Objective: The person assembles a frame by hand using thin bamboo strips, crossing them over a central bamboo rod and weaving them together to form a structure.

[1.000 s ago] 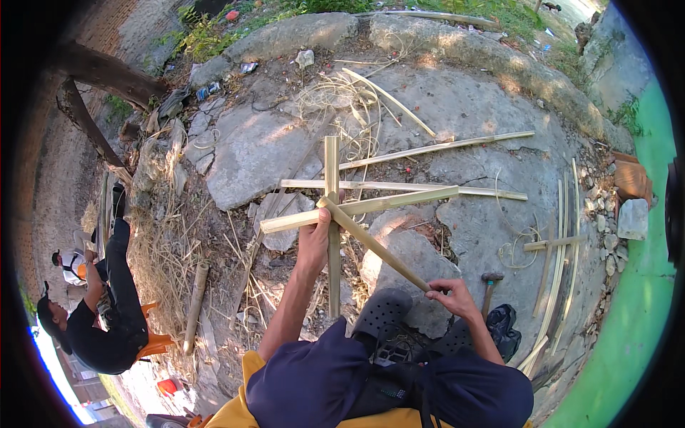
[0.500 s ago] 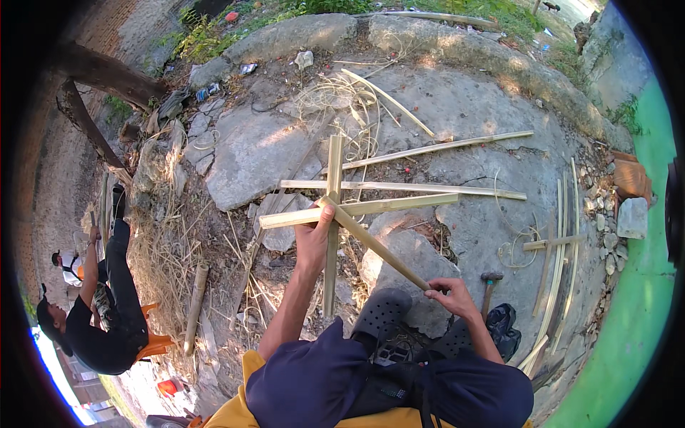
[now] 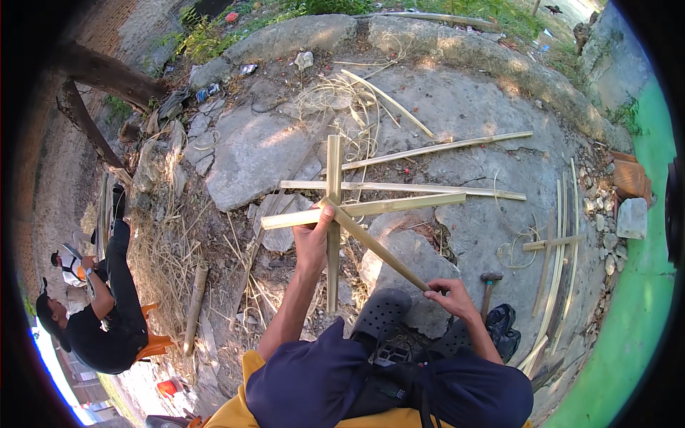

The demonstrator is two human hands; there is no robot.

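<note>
In the middle, my left hand (image 3: 312, 241) is closed round the crossing of split bamboo strips, its thumb pressed over the joint. One bamboo strip (image 3: 334, 164) stands lengthwise, and another crosswise strip (image 3: 403, 205) runs left to right through the joint. From there a third, narrower bamboo strip (image 3: 382, 251) slants down to the right. Its lower end is pinched between the thumb and fingers of my right hand (image 3: 453, 296). How the strips are joined under my left thumb is hidden.
Loose bamboo strips (image 3: 428, 189) and a tangle of thin shavings (image 3: 342, 96) lie beyond my hands. A hammer (image 3: 489, 285) and a black plastic bag (image 3: 504, 329) are at right, near long slats (image 3: 556, 264) by a green wall (image 3: 631, 342). A co-worker (image 3: 93, 332) sits at far left.
The crosswise strip has shifted slightly right and the lengthwise strip's lower end slightly up. My grips look the same. The co-worker's arm has moved.
</note>
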